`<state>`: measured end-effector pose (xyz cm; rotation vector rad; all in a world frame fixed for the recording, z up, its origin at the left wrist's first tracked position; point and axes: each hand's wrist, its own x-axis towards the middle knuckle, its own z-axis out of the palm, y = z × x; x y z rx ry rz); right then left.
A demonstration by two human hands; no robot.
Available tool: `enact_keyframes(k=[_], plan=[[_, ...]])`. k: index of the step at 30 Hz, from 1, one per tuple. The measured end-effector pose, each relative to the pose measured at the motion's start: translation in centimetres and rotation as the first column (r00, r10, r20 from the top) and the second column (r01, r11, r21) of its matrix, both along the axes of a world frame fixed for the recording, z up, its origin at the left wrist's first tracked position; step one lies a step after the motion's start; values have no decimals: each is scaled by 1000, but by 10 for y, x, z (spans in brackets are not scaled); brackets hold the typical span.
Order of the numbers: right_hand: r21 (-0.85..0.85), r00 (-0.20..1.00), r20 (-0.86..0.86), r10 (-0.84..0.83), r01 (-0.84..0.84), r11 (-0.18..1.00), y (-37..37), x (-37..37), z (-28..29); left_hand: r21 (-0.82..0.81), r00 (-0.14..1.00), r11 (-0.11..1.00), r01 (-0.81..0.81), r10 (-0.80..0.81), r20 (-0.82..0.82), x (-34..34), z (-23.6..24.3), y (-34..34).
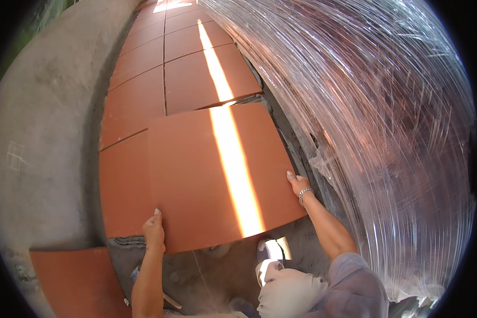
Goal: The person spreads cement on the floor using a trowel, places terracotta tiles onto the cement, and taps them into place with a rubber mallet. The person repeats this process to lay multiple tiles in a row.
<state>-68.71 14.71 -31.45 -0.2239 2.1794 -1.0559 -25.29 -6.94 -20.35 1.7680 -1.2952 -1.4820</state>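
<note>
A large square terracotta-coloured floor tile (191,175) is held between my two hands, with a bright strip of sunlight across it. My left hand (154,232) grips its near left corner, thumb on top and fingers underneath. At the right edge, my right hand (299,184) holds it the same way, a metal bracelet on the wrist. The held tile overlaps a laid tile (123,183) on its left. Its far edge lies close to another laid tile (206,79), where a dark gap shows. What is under the held tile is hidden.
Rows of laid tiles (138,42) run away from me. A grey plastered wall (47,111) curves along the left. On the right stands a tall stack wrapped in clear plastic film (387,132). Another tile (77,281) lies near left. A taut string (200,273) crosses the grey bed.
</note>
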Motion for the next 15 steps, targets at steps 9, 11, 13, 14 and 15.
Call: enact_keyframes(k=[9,11,13,14,15], plan=[[243,941,-329,84,-1,970,-5,-49,-25,-54,996,998,40,-36,77,-56,-72,-26],[200,941,-327,81,-15,980,-9,-52,-30,-87,994,995,40,-31,105,-59,-80,-34],[145,957,-290,-12,56,988,-10,-56,-30,-98,993,994,40,-29,114,-66,-91,-41],[122,956,-295,1,37,992,-12,-58,-29,-125,996,992,33,-22,87,-69,-96,-43],[106,955,-296,-8,41,993,-14,-59,-27,-146,996,989,22,-9,90,-72,-100,-46]])
